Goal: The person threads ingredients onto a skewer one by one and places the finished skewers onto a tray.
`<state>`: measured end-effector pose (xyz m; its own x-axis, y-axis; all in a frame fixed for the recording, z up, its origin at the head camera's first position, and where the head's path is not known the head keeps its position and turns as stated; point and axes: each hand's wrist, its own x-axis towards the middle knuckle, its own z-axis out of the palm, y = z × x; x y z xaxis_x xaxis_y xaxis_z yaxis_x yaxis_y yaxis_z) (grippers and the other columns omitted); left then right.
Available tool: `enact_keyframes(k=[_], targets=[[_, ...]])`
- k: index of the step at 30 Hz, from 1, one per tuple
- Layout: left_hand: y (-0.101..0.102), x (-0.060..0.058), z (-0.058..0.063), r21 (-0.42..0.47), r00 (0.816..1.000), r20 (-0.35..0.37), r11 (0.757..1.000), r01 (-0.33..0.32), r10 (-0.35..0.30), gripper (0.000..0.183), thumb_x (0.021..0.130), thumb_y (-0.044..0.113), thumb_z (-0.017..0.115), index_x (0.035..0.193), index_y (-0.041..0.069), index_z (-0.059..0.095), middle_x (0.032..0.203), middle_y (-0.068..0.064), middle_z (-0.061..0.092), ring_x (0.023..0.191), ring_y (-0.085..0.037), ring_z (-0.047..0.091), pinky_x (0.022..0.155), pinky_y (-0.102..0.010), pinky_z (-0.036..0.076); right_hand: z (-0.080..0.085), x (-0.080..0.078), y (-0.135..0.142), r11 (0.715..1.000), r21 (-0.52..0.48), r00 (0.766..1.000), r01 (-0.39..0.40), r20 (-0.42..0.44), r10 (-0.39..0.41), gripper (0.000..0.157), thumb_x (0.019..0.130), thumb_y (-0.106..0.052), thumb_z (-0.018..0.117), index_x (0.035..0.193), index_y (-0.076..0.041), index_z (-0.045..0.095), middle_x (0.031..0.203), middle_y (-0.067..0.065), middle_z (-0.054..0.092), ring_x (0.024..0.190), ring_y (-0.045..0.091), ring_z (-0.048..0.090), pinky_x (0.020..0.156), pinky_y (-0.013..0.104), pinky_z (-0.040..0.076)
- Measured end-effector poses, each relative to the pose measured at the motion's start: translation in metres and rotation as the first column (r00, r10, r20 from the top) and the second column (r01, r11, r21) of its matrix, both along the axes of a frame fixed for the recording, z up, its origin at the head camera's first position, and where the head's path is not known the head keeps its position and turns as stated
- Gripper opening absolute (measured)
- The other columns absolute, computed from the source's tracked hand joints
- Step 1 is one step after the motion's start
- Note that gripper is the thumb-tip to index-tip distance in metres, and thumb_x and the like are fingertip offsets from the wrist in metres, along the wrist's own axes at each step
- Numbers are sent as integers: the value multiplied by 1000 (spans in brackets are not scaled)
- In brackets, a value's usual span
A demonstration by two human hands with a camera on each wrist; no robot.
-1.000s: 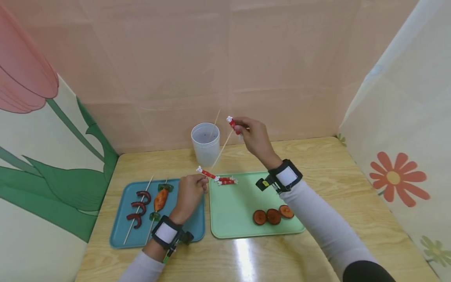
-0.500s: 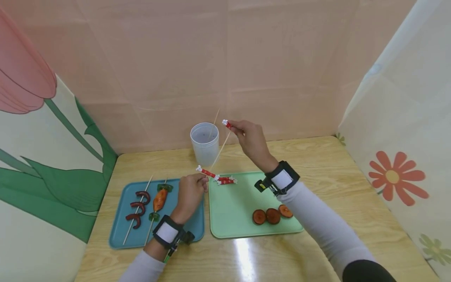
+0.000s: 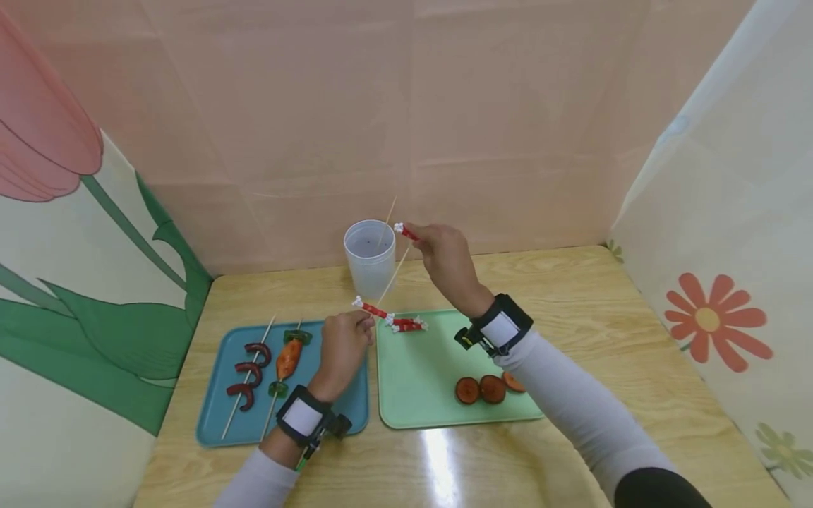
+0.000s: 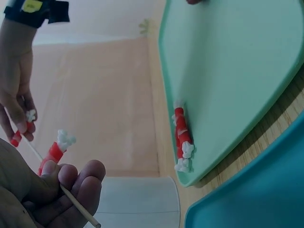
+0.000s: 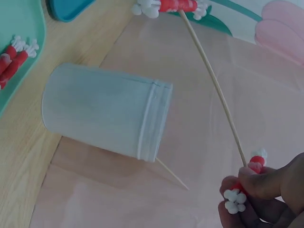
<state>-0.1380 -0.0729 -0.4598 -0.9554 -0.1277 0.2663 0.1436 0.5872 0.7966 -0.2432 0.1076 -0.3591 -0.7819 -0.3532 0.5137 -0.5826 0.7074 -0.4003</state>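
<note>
My left hand [image 3: 343, 346] pinches a thin wooden skewer [image 3: 395, 274] above the gap between the trays. Threaded crosswise low on that skewer, just above the left fingers, is a red stick with white knobbly ends [image 5: 178, 5]. My right hand [image 3: 447, 261] pinches a second red stick of this kind [image 5: 256, 164] at the skewer's upper end. In the right wrist view the skewer's tip meets this stick; whether it goes through is hidden by the fingers. Similar red sticks [image 4: 182, 133] lie together at the back left corner of the green tray [image 3: 432, 388].
Round brown mushroom-like slices [image 3: 468, 390] lie at the green tray's front right, one partly behind my right sleeve. The blue tray [image 3: 212, 395] at left holds two loaded skewers, partly under my left wrist. A translucent white cup [image 3: 371, 275] with a skewer stands behind.
My right hand has moved left and slightly down with its red stick, nearer the cup. My left hand and the threaded stick have stayed nearly still.
</note>
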Motion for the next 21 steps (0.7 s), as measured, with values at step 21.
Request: enact_keyframes(k=[21], targets=[[8,-11,14,30,999,24,999,-45,45,11,91,-5,70,94,-1,80,83,-11,78,57,-10,70,50,-18,55,-34,43,-38,979,191,992,-70,117,49,37,91,3,73,127,-8,73,87,10,75,74,19,62,59,23,48]])
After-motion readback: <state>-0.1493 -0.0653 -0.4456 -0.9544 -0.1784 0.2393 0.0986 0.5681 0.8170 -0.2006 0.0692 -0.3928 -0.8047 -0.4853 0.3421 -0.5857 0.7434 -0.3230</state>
